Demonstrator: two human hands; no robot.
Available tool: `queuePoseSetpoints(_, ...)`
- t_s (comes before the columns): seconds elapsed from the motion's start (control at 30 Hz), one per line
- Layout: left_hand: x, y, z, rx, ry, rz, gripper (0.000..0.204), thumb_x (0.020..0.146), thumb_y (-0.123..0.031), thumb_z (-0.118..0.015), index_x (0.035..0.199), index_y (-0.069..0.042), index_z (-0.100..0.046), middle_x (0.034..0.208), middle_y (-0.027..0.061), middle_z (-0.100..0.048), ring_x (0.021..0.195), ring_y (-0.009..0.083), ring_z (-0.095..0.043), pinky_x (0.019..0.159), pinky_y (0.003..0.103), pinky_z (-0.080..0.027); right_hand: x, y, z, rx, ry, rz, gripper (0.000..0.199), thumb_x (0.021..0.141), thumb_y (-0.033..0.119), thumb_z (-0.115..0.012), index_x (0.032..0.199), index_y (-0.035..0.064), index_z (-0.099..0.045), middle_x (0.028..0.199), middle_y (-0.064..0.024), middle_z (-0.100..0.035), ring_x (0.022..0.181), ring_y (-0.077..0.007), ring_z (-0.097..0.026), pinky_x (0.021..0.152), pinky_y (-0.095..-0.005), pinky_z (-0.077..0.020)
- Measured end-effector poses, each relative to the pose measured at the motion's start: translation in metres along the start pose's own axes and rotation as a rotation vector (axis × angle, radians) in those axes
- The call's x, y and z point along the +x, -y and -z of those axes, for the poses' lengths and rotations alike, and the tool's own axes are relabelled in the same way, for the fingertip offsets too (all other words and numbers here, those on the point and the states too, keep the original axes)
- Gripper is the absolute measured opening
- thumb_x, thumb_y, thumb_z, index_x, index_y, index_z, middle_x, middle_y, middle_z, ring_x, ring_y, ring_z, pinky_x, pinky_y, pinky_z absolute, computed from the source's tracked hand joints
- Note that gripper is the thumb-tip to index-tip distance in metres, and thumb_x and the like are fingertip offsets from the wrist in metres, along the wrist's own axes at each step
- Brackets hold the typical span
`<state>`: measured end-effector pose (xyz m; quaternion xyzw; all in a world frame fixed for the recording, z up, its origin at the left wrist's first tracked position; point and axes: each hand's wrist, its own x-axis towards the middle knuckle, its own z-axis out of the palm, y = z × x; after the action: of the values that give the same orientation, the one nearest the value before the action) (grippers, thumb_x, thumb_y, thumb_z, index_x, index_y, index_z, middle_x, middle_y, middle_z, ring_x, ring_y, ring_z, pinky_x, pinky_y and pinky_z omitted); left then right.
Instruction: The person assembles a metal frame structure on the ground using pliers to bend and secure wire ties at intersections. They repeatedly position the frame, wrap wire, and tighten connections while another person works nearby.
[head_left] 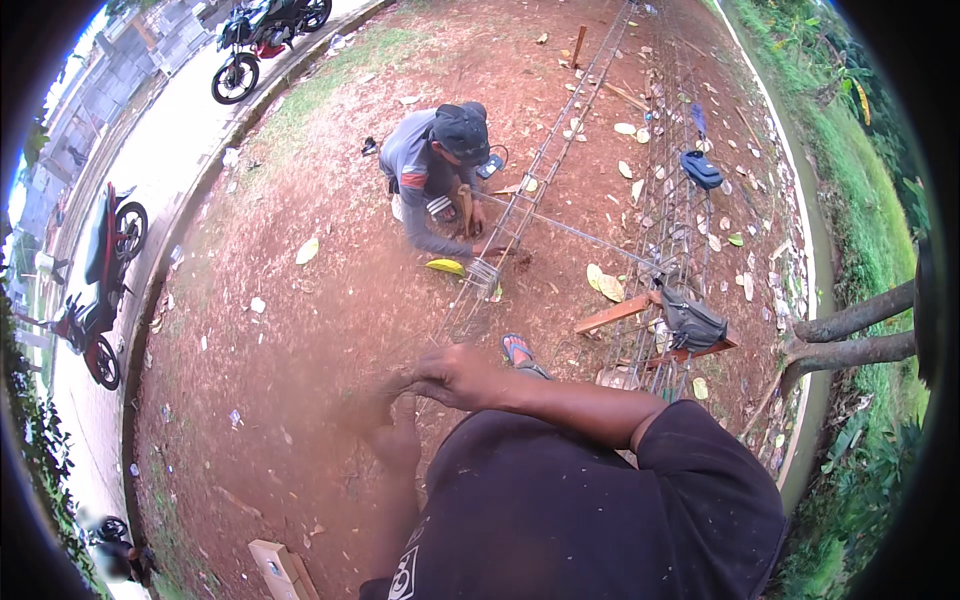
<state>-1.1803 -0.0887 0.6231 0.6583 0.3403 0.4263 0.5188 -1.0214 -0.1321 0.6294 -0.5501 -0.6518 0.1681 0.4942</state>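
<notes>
A long steel rebar cage (520, 205) lies on the red dirt, running from near me toward the far end. My right hand (455, 375) reaches across to the cage's near end, fingers curled; whether it grips a bar is unclear. My left hand (385, 420) sits just below it, blurred, close to the same end. A second rebar cage (672, 200) lies to the right. My foot in a sandal (518, 350) stands beside the near cage.
A crouching person in a grey shirt and dark cap (440, 165) works at the cage. A grey bag (692, 322) rests on a wooden plank (615, 313). Motorcycles (262, 40) stand on the pale path at left. A tree trunk (850, 340) rises right.
</notes>
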Motion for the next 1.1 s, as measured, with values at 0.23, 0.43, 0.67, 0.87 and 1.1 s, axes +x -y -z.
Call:
queuePoseSetpoints(0.23,-0.003,0.013,0.009,0.054,0.018,0.207,0.016,0.092,-0.008,-0.057,0.100,0.005,-0.062,0.087,0.0090,-0.066,0.083,0.0142,-0.062,0.076,0.026,-0.049,-0.016,0.003,-0.015,0.214,0.100,-0.346,0.019,0.085,0.020,-0.067,0.093,0.0028,-0.068,0.074,-0.0143,-0.064,0.064,-0.0243,-0.061,0.060,-0.0347,-0.0480)
queuePoseSetpoints(0.43,0.012,0.014,0.018,-0.235,0.049,0.453,0.012,0.091,-0.009,-0.059,0.096,0.002,-0.062,0.085,0.0108,-0.065,0.077,0.0170,-0.063,0.072,0.031,-0.053,-0.021,-0.003,-0.023,0.566,0.111,-0.548,0.022,0.087,0.016,-0.063,0.102,0.0010,-0.067,0.085,-0.0124,-0.070,0.074,-0.0126,-0.062,0.066,-0.0317,-0.0494)
queuePoseSetpoints(0.67,0.019,0.016,0.013,-0.438,0.160,0.614,0.017,0.091,-0.013,-0.060,0.095,0.004,-0.061,0.081,0.0092,-0.065,0.073,0.0169,-0.063,0.069,0.031,-0.053,-0.013,0.011,0.009,0.196,0.220,-0.360,0.021,0.083,0.013,-0.059,0.099,0.0040,-0.069,0.079,-0.0155,-0.068,0.068,-0.0267,-0.064,0.062,-0.0392,-0.0500)
queuePoseSetpoints(0.87,0.001,0.035,0.001,-0.094,0.066,0.337,0.021,0.093,-0.009,-0.056,0.107,0.006,-0.058,0.091,0.0111,-0.063,0.085,0.0191,-0.062,0.078,0.031,-0.051,-0.014,0.012,-0.002,-0.134,0.311,-0.398,0.020,0.078,0.011,-0.058,0.095,0.0053,-0.068,0.074,-0.0183,-0.064,0.067,-0.0384,-0.061,0.060,-0.0454,-0.0492)
queuePoseSetpoints(1.1,0.009,0.018,0.003,-0.219,0.027,0.383,0.024,0.087,-0.005,-0.064,0.108,0.003,-0.058,0.096,0.0084,-0.062,0.089,0.0167,-0.059,0.081,0.030,-0.049,-0.015,0.005,-0.012,0.020,0.099,-0.370,0.018,0.080,0.011,-0.061,0.094,0.0032,-0.068,0.076,-0.0182,-0.064,0.068,-0.0363,-0.062,0.059,-0.0433,-0.0490)
